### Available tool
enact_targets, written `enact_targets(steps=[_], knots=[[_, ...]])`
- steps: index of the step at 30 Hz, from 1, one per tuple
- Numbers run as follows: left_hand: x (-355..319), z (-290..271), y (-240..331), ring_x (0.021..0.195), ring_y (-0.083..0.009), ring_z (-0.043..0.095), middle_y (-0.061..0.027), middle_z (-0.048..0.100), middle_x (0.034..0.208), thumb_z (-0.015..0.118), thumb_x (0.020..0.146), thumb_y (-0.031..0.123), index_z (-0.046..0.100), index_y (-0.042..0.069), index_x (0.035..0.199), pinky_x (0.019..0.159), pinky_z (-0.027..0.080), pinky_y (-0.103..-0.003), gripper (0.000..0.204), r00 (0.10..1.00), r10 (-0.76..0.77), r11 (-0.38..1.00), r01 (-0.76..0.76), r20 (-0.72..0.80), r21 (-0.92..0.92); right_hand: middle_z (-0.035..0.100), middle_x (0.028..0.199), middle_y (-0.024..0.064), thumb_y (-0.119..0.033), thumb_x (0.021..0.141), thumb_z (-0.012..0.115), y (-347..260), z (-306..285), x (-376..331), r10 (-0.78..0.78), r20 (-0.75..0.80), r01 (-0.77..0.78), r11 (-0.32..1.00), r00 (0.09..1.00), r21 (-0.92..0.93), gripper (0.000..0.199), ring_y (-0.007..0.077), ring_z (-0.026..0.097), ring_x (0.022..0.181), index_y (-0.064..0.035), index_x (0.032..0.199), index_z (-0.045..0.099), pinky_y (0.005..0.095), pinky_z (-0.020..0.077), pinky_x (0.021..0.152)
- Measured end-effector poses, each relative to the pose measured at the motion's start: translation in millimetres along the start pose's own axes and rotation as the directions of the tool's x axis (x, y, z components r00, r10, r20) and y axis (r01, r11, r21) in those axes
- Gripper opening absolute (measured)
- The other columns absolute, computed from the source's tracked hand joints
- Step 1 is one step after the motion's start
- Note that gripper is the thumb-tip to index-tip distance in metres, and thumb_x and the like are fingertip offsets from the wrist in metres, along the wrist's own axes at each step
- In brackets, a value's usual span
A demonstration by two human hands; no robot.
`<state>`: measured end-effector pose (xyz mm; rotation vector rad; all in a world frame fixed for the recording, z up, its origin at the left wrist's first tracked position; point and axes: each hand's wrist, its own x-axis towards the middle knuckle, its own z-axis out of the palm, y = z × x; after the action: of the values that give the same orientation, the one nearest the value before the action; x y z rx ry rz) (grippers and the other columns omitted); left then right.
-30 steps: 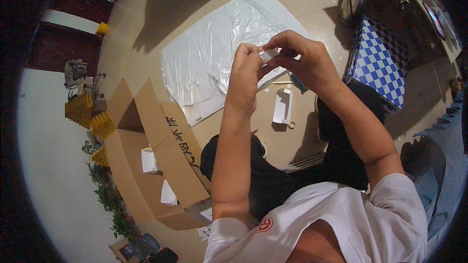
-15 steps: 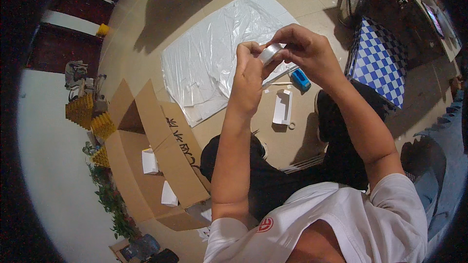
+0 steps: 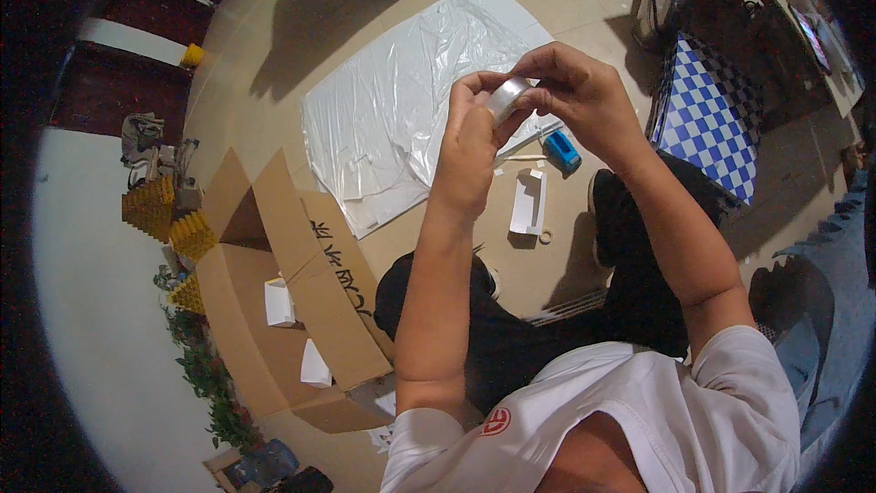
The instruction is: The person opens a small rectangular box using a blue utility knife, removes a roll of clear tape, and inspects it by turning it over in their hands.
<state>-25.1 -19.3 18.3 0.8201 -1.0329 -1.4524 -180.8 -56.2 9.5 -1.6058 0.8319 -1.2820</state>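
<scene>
Since a second ago, both hands have shifted slightly and the silvery roll [image 3: 508, 99], apparently tape, has turned so that its shiny outer band shows. It is held up between the hands, clear of the floor [image 3: 571, 201]: the fingers of the left hand [image 3: 469, 123] grip its left side, and those of the right hand [image 3: 581, 93] pinch it from the right. No strip can be made out coming off it, so the free end appears not yet lifted.

Below, an open white box [image 3: 523, 207] lies on the floor, unclosed, a small tan ring [image 3: 551, 237] just beside it. To the left, a cardboard carton [image 3: 219, 283] stands with its flaps up and two white boxes [image 3: 280, 303] inside, apart from each other. Farther out lie a blue tool [image 3: 563, 152], untouched, and a plastic-covered white panel [image 3: 392, 91].
</scene>
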Motion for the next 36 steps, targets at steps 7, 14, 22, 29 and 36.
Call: enact_targets(steps=[7,14,22,29,36], knots=[[-0.8,2.0,-1.2,0.113,-0.0257,0.056,-0.0189,0.051,0.122,0.033,0.092,0.010,0.038,-0.003,0.123,0.104,0.043,-0.040,0.034,0.999,0.033,0.999,-0.033,0.009,-0.019,0.068,0.092,0.0053,-0.002,0.081,0.070,-0.1,-6.0,2.9,0.084,0.042,-0.084,0.996,0.996,0.009,0.023,0.0099,0.064,0.082,-0.0002,0.103,0.063,0.0247,0.0532,0.072],[-0.9,0.1,2.9,0.110,-0.0262,0.057,-0.0183,0.053,0.121,0.038,0.091,0.013,0.042,-0.002,0.120,0.102,0.044,-0.038,0.033,0.998,0.019,1.000,-0.020,-0.055,-0.019,0.066,0.099,0.0070,-0.003,0.080,0.070,-1.3,4.0,1.3,0.057,0.035,-0.062,0.984,0.998,0.165,0.035,0.0104,0.062,0.084,-0.0008,0.113,0.058,0.0235,0.0514,0.072],[1.4,-3.1,3.9,0.108,-0.0277,0.057,-0.0176,0.056,0.114,0.038,0.087,0.015,0.046,-0.001,0.116,0.102,0.044,-0.040,0.034,0.996,0.075,0.982,-0.081,-0.041,-0.173,0.065,0.090,0.0035,-0.014,0.081,0.072,-0.6,-1.1,2.5,0.090,0.084,-0.108,0.968,0.992,0.228,0.028,0.0083,0.058,0.073,-0.0026,0.105,0.065,0.0223,0.0479,0.066],[2.2,-6.6,-0.8,0.108,-0.0284,0.057,-0.0164,0.053,0.114,0.038,0.086,0.014,0.045,-0.001,0.117,0.101,0.044,-0.042,0.035,0.996,0.067,0.986,-0.059,0.050,-0.156,0.065,0.085,0.0053,-0.018,0.083,0.065,-4.3,-7.1,4.1,0.187,0.120,-0.207,0.960,0.975,0.187,0.023,0.0104,0.059,0.072,-0.0010,0.099,0.064,0.0242,0.0485,0.064],[0.2,1.6,-4.4,0.101,-0.0280,0.058,-0.0154,0.052,0.109,0.034,0.087,0.013,0.044,-0.002,0.114,0.095,0.046,-0.043,0.032,0.999,0.021,0.985,-0.013,0.046,-0.173,0.064,0.080,0.0087,-0.009,0.078,0.060,-4.6,-17.2,5.4,0.357,0.185,-0.398,0.869,0.916,0.294,0.019,0.0142,0.062,0.064,0.0004,0.093,0.063,0.0256,0.0497,0.060]])
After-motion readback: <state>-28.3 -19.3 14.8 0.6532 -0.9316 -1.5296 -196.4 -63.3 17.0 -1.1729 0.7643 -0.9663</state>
